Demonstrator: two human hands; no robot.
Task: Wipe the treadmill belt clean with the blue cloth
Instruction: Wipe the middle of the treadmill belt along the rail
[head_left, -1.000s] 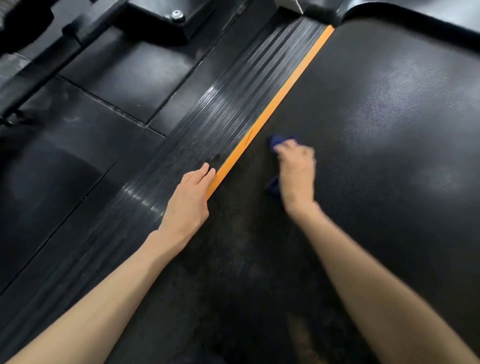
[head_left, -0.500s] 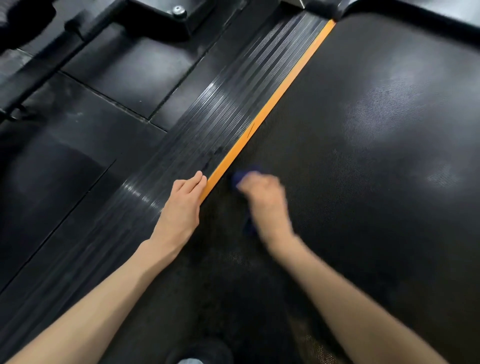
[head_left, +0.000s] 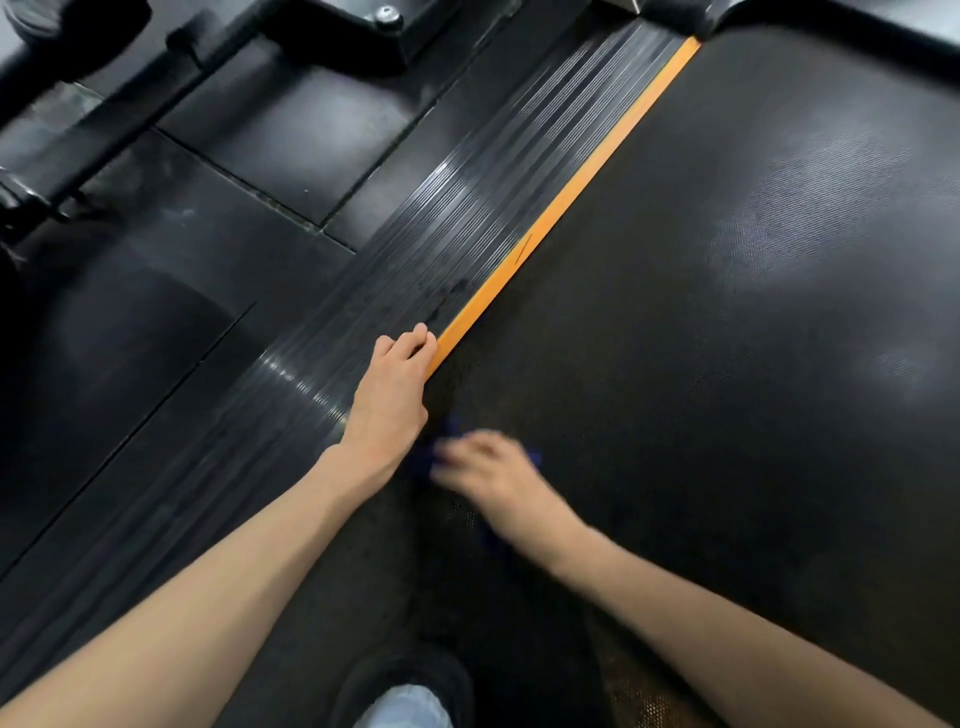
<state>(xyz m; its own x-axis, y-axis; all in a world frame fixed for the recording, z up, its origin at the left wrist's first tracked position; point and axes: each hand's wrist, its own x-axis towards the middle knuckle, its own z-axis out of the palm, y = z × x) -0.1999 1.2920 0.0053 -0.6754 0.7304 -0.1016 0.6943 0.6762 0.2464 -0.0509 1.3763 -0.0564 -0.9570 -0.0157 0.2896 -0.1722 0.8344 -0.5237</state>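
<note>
The black textured treadmill belt (head_left: 727, 364) fills the right side of the head view. The blue cloth (head_left: 451, 430) lies on the belt near its left edge, mostly hidden under my right hand (head_left: 493, 478). That hand is motion-blurred and presses down on the cloth with its fingers pointing left. Bits of blue show around the fingers and under the wrist. My left hand (head_left: 392, 387) rests on the ribbed side rail (head_left: 415, 249), fingertips at the orange edge strip (head_left: 561, 218), and holds nothing.
Black rubber floor tiles (head_left: 249, 130) lie left of the rail. Dark machine frame parts (head_left: 78, 156) stand at the far left. The treadmill's front cover (head_left: 831, 21) curves across the top right. My shoe and trouser leg (head_left: 405, 696) show at the bottom middle.
My right hand has dragged the blue cloth back along the belt toward me and to the left, ending beside my left wrist. My left hand stayed on the rail.
</note>
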